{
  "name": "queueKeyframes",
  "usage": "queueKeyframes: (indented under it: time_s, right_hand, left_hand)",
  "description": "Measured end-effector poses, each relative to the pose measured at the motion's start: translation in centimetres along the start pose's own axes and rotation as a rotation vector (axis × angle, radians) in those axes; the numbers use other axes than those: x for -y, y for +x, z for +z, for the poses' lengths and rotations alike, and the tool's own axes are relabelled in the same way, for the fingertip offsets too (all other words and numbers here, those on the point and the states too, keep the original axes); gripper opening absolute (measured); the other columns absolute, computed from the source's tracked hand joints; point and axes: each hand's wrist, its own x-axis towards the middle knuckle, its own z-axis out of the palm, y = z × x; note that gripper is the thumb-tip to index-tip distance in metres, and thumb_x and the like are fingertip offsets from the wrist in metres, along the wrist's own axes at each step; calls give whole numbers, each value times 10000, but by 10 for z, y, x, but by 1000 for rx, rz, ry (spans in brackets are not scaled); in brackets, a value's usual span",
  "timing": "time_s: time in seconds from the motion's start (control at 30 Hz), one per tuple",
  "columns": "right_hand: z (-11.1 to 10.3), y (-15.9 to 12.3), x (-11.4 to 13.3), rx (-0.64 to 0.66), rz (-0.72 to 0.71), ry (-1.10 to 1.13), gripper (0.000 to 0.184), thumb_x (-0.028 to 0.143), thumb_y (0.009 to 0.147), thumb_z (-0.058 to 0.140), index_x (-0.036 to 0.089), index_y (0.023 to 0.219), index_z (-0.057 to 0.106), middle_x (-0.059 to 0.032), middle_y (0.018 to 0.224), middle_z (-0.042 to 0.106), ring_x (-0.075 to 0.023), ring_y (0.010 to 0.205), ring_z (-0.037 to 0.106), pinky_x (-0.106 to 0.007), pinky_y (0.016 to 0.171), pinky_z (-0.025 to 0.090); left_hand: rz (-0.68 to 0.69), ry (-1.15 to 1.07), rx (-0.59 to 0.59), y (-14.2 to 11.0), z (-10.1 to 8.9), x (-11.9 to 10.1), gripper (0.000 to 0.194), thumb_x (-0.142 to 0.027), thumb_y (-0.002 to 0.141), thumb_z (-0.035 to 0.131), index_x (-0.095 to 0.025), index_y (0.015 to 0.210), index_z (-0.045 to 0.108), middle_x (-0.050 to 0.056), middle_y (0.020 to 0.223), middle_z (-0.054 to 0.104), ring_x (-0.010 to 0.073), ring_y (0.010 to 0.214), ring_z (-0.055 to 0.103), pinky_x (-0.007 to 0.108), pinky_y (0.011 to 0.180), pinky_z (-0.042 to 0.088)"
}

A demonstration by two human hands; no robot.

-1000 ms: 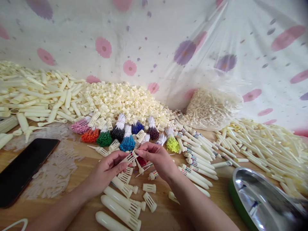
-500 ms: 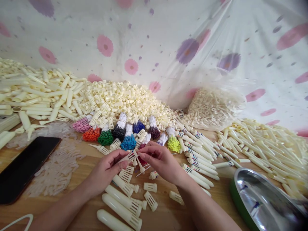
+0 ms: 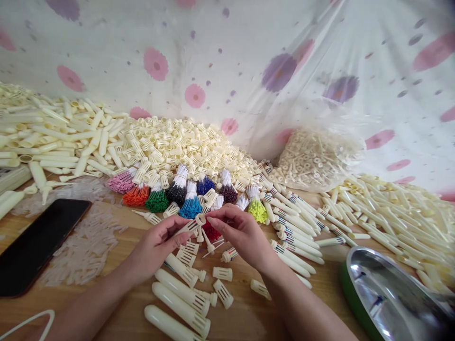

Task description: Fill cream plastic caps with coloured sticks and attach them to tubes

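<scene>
While the left hand [image 3: 152, 248] grips a cream slotted tube [image 3: 190, 228] between thumb and fingers, the right hand [image 3: 247, 237] has its thumb and forefinger close together just beside the tube's ringed end; I cannot tell whether they touch it or pinch something small. Compared with half a second ago, that ringed end shows more clearly and the coloured lines in the slots are harder to see. A loose slotted cap [image 3: 260, 289] by the right wrist, partly hidden a second ago, now shows more fully. The tube is held above the middle of the counter [image 3: 256, 322], nearer than the bundles of coloured pen refills [image 3: 190, 206]. At the far right, a clear plastic bag [image 3: 355, 158] is filled with small white parts; at the near right, a shiny metal tray [image 3: 350, 294] with a green outside shows small bluish marks, perhaps reflections. Across the wooden surface, cream tubes [image 3: 64, 135] are heaped at the far left, with a pile of slotted caps [image 3: 185, 142] next to them. A dark phone [image 3: 42, 244] lies at the left beside clear little tubes [image 3: 80, 255], and pens [image 3: 293, 239] lie side by side to the right of the hands. Behind everything hangs a white sheet [image 3: 227, 52] printed with pink and purple flowers.
</scene>
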Motion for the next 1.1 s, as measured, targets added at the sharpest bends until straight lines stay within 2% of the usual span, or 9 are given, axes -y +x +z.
queueKeyframes:
  time_s: [0.13,0.23,0.4,0.57,0.63,0.73,0.83,0.93,1.1]
  right_hand:
    - [4,4,-13,-25,-10,-96,303,412,863,528,183,664,539,33,582,487,-94,534,428,-222,500,337]
    - [19,3,-21,74,-87,-291,320,364,881,517,186,615,494,37,571,470,-93,529,408,-213,495,311]
    - [38,1,-16,347,-258,-552,23,182,813,612,188,806,592,-12,775,608,-133,721,538,-226,639,390]
    - [32,7,-4,289,-314,-678,55,174,856,557,171,861,612,-40,827,650,-158,783,570,-258,714,424]
    - [42,7,-1,342,-394,-744,100,246,855,568,167,888,620,-48,829,651,-173,781,573,-276,712,440]
    - [77,7,-1,439,-490,-900,197,281,835,562,120,934,621,-101,883,649,-220,802,575,-328,706,474]
    - [114,12,-2,445,-387,-1029,216,189,850,504,61,985,613,-166,943,638,-266,881,571,-352,647,501]
    - [135,20,-5,475,-287,-1030,239,132,848,478,30,1018,612,-199,996,627,-288,943,566,-356,626,515]
    - [126,34,-11,387,-248,-952,229,168,847,509,72,1040,584,-164,1026,624,-253,924,595,-336,670,515]
  left_hand:
    - [-20,-22,-11,4,-18,-13,297,-453,749,655,-206,912,630,23,782,715,157,654,616,273,629,521]
    - [0,-1,-84,8,-33,-18,345,-498,734,653,-198,899,614,28,762,705,164,634,627,267,573,518]
    - [29,70,-188,13,-45,-17,394,-473,645,734,-201,889,588,-4,742,658,180,677,632,291,622,522]
    - [78,103,-310,16,-52,-15,340,-401,639,755,-223,876,587,-8,848,616,187,803,593,289,717,483]
    - [106,77,-349,16,-54,-16,338,-380,619,769,-233,859,581,-7,862,610,203,853,581,307,761,475]
    - [118,80,-348,15,-52,-19,318,-346,599,776,-242,829,582,4,857,614,227,887,575,334,792,474]
    - [147,94,-337,13,-50,-23,272,-295,584,774,-237,773,587,14,858,614,237,898,576,350,814,476]
    - [261,90,-293,10,-53,-25,207,-206,596,742,-223,728,584,-1,850,593,214,893,578,327,820,466]
    - [402,131,-184,4,-62,-19,170,-86,650,672,-218,721,592,-10,816,588,185,814,582,278,746,455]
